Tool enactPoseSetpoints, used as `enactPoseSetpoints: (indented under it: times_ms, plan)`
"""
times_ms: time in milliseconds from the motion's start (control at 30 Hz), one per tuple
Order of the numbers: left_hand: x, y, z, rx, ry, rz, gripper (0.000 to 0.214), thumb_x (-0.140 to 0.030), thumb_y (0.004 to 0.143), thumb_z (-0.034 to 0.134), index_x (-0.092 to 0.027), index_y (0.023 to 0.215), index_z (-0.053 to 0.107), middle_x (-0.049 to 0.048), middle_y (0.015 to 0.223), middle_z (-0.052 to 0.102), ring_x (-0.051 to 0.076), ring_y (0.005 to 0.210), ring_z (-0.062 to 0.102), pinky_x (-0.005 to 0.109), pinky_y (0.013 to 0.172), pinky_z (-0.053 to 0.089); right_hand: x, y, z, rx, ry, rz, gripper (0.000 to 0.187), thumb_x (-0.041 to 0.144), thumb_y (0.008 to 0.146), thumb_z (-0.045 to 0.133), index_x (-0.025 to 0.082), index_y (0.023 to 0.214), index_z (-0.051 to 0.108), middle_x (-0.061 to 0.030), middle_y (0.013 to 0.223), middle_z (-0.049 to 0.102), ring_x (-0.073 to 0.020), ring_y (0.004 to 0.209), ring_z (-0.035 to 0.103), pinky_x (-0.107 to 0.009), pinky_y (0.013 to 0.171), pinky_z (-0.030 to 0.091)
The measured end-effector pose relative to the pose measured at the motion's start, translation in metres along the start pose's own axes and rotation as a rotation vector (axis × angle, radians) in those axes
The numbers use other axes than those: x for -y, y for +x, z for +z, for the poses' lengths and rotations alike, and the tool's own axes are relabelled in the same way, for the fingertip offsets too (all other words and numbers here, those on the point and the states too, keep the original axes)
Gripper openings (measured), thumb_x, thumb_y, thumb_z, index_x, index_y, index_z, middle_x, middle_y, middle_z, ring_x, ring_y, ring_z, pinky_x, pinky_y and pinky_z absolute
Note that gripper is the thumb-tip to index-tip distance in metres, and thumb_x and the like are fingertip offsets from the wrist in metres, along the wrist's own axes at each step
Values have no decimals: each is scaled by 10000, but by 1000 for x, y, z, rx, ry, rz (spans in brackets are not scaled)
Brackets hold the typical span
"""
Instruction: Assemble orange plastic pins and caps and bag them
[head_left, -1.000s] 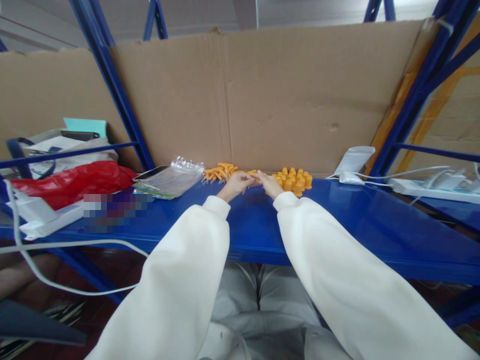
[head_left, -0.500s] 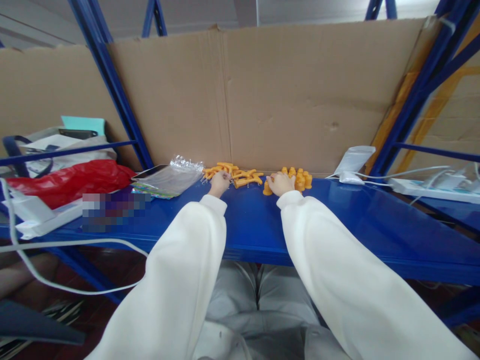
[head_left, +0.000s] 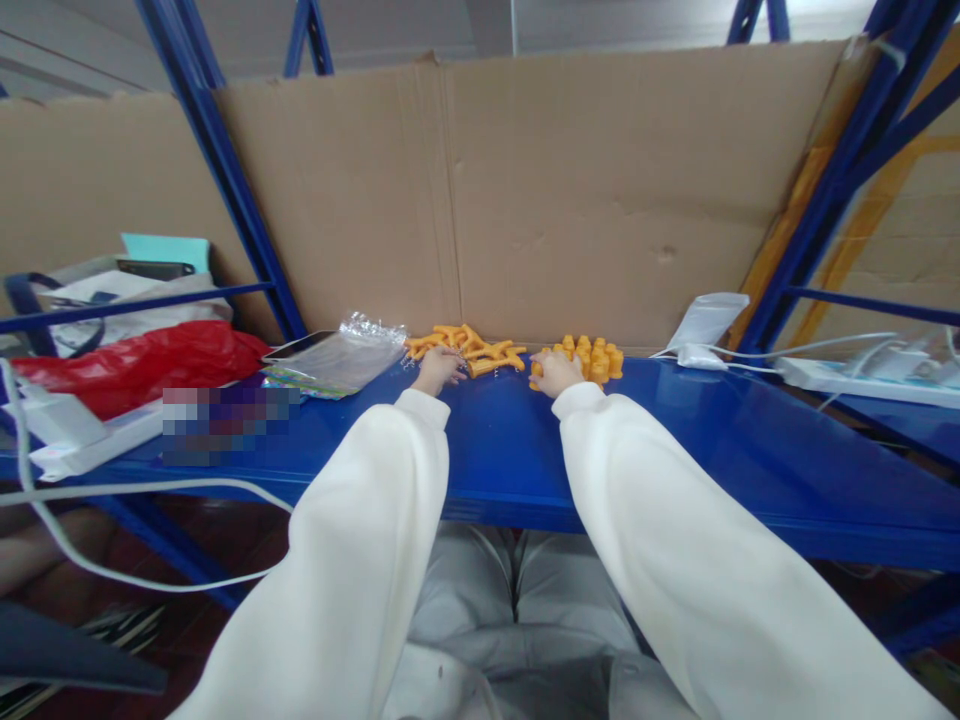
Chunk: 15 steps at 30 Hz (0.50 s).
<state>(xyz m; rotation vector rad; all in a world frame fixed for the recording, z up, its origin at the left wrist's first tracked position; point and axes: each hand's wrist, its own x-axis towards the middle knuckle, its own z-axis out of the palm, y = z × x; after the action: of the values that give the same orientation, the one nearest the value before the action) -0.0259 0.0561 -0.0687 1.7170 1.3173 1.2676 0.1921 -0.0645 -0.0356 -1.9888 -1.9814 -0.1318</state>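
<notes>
My left hand lies over the near edge of a loose pile of yellow-orange plastic pieces, its fingers stretched out and a little apart. Thin metallic bits, like small chains, show among these branching pieces. To the right, my right hand curls around a yellow-orange figure standing at the left end of a group. Only part of that figure shows past the fingers. Several similar chunky figures stand close together just right of this hand.
A blue shelf carries everything, backed by a cardboard sheet. Clear plastic bags, a red bag and a white power strip with cables lie left. A white packet and another power strip are right.
My left hand has gone from closed to fingers stretched over the pile, shifting slightly left. Some pieces at the back of the pile lie differently. My right hand has barely moved.
</notes>
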Motion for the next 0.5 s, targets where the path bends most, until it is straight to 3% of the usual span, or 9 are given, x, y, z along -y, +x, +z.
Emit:
enactPoseSetpoints:
  times_ms: [100, 167, 300, 400, 500]
  plan:
    - [-6, -4, 3, 12, -20, -120, 239, -163, 862, 632, -203, 1091, 577, 32, 771, 669, 195, 582, 693, 277, 503, 508, 0, 0, 1, 28, -12, -7, 541, 217, 936, 603, 201, 1476, 581, -173, 1486, 602, -357, 1440, 474, -638, 1208, 295]
    - [-10, -6, 4, 0, 31, -91, 302, -118, 839, 630, -201, 1127, 585, 22, 765, 656, 194, 588, 681, 302, 543, 531, 0, -1, 1, 36, -9, -10, 561, 216, 936, 601, 181, 1494, 556, -186, 1511, 575, -356, 1466, 445, -655, 1233, 243]
    - [-10, -7, 9, -17, 237, 187, 263, -110, 764, 691, -182, 1014, 656, 33, 775, 667, 220, 751, 702, 379, 800, 592, -2, 0, 4, 5, 13, -36, 548, 234, 928, 616, 207, 1473, 569, -178, 1531, 554, -371, 1474, 432, -704, 1224, 215]
    - [-7, -8, 13, 87, 365, 377, 249, -170, 698, 764, -187, 937, 696, 84, 923, 725, 288, 973, 723, 440, 978, 561, -2, -1, 4, 4, 10, -36, 547, 232, 925, 614, 223, 1471, 571, -166, 1526, 559, -369, 1476, 430, -701, 1221, 219]
    - [-5, -10, 17, 172, 493, 475, 297, -184, 676, 774, -197, 968, 721, 108, 1030, 749, 318, 1052, 717, 448, 1014, 549, 0, -3, 3, 16, 3, -27, 554, 221, 925, 608, 206, 1477, 565, -171, 1529, 554, -362, 1480, 425, -680, 1234, 213]
